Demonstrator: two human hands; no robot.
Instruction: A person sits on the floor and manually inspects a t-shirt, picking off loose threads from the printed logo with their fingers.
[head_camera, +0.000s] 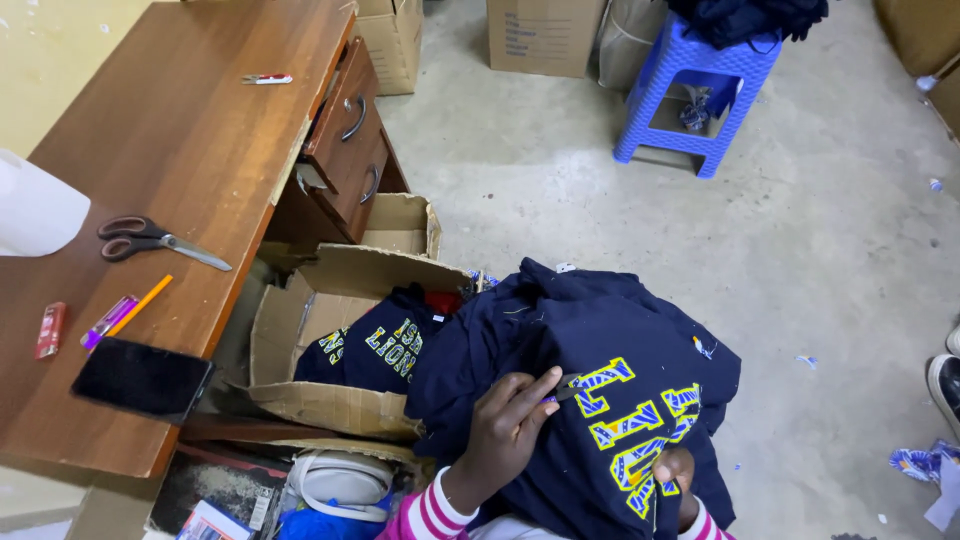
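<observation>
On the lap lies a navy garment (600, 350) with yellow letters, the left hand (510, 425) pinching a small tool (566, 388), right hand (672, 472) gripping cloth; left, a torn cardboard box (320, 310) holds similar garments.

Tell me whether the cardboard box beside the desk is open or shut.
Open: the cardboard box has its flaps spread outward, and a folded navy garment shows inside it.
</observation>
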